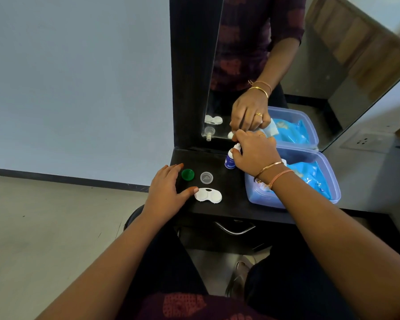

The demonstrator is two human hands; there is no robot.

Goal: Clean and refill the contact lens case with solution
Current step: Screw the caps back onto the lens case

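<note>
Lens case (208, 195), white and uncapped, lies near on the black shelf (231, 204). I note left hand (169, 190) flat, fingers spread, thumb touching it; right hand (254, 153) clasps solution bottle (230, 160) farther back.

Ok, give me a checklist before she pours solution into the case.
1. Case lids off: ok, green cap and clear cap lie beside it.
2. Case steadied: ok, left hand thumb touches its edge.
3. Bottle gripped: ok, right hand is on it.
4. Bottle open: cannot tell, fingers hide the tip.
5. Wells clean and dry: cannot tell.
</note>
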